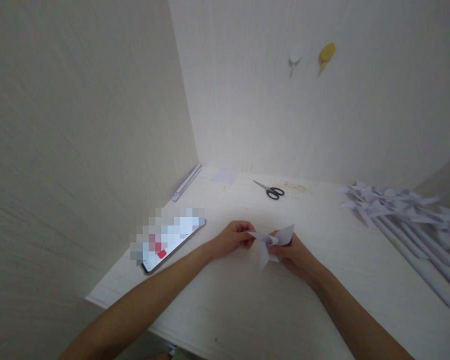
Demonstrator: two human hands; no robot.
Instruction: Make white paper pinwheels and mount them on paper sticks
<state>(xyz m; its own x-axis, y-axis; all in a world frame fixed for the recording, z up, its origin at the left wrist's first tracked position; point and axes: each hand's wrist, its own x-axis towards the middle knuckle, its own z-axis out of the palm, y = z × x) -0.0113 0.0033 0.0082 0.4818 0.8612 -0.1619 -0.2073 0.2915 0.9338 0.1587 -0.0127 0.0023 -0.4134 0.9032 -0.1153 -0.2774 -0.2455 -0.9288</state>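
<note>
two bare forearms reach in from the lower edge over the pale wooden table [228,305], angled toward each other so the hands meet near its middle. the left hand [232,239] has its fingers curled, tips pressed together on one point of a single white folded paper pinwheel [273,241]. the right hand [294,255] lies palm up beneath it, thumb and fingers pinching the pinwheel's centre; the pinwheel is held just above the table, between the two hands.

left of the hands lies one smartphone [172,240], its screen lit but blurred, so no writing can be read. to the right, well apart from the hands, lies a heap of finished white paper pinwheels on rolled paper sticks [408,212]; they overlap too much to count.

farther back lies one pair of black-handled scissors [270,190], then one small white paper square [225,175] and one white strip [186,182] along the left wall. on the back wall hang two hooks, one white [294,57] and one yellow [326,54].
</note>
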